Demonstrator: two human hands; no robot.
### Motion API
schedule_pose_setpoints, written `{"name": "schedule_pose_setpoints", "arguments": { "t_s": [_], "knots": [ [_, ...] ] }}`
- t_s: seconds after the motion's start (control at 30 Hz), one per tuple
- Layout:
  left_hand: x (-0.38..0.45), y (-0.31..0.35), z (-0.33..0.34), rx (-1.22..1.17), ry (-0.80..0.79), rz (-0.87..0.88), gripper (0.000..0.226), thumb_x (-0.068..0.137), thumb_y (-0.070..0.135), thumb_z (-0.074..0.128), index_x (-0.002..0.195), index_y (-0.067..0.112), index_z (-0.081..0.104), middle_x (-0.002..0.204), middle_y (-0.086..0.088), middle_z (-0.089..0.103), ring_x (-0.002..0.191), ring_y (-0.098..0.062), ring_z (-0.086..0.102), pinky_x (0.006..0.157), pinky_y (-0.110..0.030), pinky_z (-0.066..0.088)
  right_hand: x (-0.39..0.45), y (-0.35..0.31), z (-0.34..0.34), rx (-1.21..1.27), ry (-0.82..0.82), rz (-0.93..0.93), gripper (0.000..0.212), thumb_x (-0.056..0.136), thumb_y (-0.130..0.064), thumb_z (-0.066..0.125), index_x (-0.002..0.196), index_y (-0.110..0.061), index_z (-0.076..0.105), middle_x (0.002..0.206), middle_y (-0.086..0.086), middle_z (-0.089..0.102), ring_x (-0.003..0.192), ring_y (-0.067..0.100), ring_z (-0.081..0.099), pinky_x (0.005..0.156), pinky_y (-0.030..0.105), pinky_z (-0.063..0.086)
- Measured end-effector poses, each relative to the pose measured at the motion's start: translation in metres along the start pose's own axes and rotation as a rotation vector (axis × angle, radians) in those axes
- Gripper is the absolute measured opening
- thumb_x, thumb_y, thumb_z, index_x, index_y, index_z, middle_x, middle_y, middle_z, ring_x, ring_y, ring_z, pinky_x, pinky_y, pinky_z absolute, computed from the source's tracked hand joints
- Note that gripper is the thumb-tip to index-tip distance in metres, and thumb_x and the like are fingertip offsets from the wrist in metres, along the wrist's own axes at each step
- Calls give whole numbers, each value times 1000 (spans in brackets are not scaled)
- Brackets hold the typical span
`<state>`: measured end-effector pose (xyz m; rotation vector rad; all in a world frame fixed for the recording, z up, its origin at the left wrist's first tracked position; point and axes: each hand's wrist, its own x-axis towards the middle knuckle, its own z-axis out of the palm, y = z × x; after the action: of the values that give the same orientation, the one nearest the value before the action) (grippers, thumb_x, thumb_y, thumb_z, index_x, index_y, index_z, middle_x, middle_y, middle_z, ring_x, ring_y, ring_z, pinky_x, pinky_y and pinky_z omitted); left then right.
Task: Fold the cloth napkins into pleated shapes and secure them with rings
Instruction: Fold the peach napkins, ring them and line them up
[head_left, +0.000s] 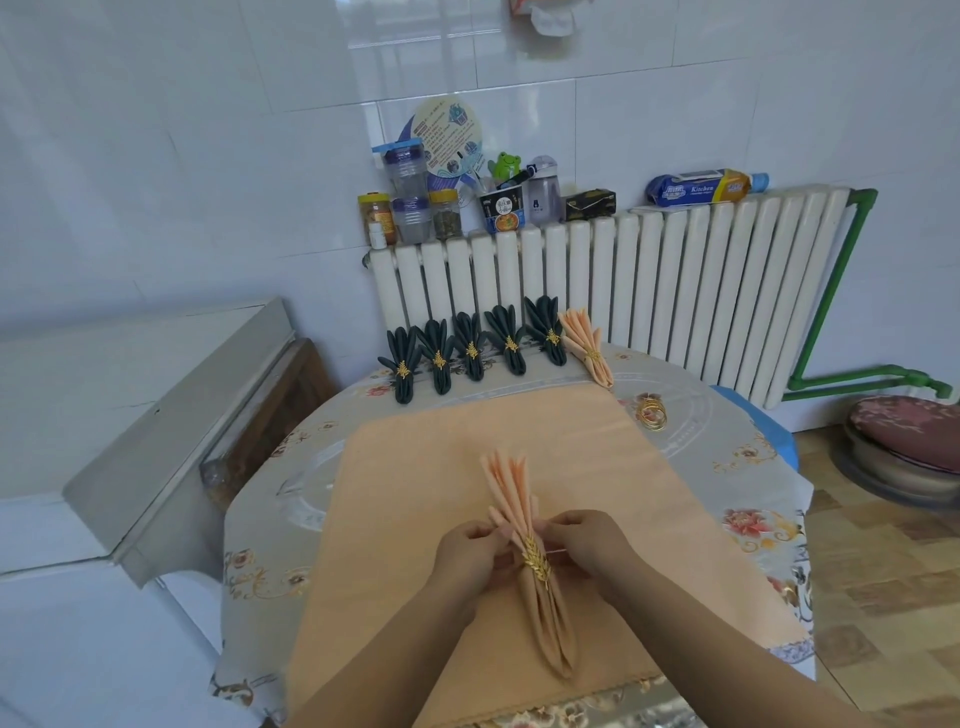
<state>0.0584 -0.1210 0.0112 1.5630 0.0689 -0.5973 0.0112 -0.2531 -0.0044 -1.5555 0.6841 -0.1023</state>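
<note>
A peach napkin (511, 493), folded into pleats, lies on a flat stack of peach cloth (415, 467) in the middle of the table. A gold wheat-shaped ring (535, 558) sits around its waist. My left hand (467, 553) grips the pleats on the left of the ring, and my right hand (584, 540) pinches them on the right. At the table's far edge stand several dark green ringed napkins (470, 345) in a row, with one ringed peach napkin (584, 345) at the right end. Loose gold rings (652, 413) lie at the right of the peach cloth.
The round table (748, 457) has a floral cover under clear plastic. A white radiator (675, 291) behind it carries jars, bottles and boxes. A grey cabinet (156, 415) stands left. A cushioned stool (904, 441) sits right on the floor.
</note>
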Motion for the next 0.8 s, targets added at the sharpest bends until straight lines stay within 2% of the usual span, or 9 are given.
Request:
{"name": "schedule_pose_setpoints", "arguments": {
  "t_s": [0.07, 0.17, 0.3, 0.53, 0.7, 0.8],
  "knots": [
    [6, 8, 3, -74, -5, -8, 11, 94, 11, 57, 85, 5, 55, 85, -11, 68, 73, -19, 66, 57, -25, 54, 3, -7, -4, 132, 9, 25, 17, 85, -17, 69, 76, -4, 64, 66, 10, 64, 56, 19, 59, 52, 23, 49],
    [17, 22, 11, -180, -17, -12, 10, 95, 11, 57, 88, 4, 56, 91, -13, 68, 80, -21, 67, 64, -28, 55, 9, -18, -12, 293, 41, 45, 17, 87, -13, 66, 71, -8, 62, 58, 3, 59, 53, 15, 55, 50, 20, 49],
    [37, 46, 32, -276, -32, 9, 8, 94, 7, 56, 89, 1, 54, 89, -14, 67, 79, -20, 66, 62, -25, 58, 32, -41, -25, 406, 107, 57, 18, 86, -11, 66, 69, -8, 60, 59, 5, 54, 51, 15, 49, 45, 17, 49],
    [106, 83, 67, -307, -25, 29, 9, 94, 4, 55, 86, 0, 55, 87, -15, 67, 77, -21, 67, 57, -24, 58, 104, -76, -45, 416, 172, 75, 18, 85, -12, 68, 71, -4, 61, 63, 7, 55, 54, 15, 48, 49, 19, 50],
    [191, 115, 98, -282, -23, 30, 8, 95, 5, 55, 95, -2, 57, 87, -15, 67, 76, -20, 67, 63, -27, 58, 192, -107, -55, 382, 271, 74, 16, 85, -15, 69, 74, -4, 64, 67, 8, 62, 59, 16, 56, 52, 24, 48],
    [250, 127, 116, -263, -10, 8, 14, 93, 3, 56, 104, -6, 58, 84, -15, 67, 76, -23, 66, 74, -34, 55, 249, -117, -57, 373, 306, 62, 17, 85, -13, 68, 73, -3, 63, 68, 10, 62, 60, 18, 56, 56, 25, 49]
  ]
}}
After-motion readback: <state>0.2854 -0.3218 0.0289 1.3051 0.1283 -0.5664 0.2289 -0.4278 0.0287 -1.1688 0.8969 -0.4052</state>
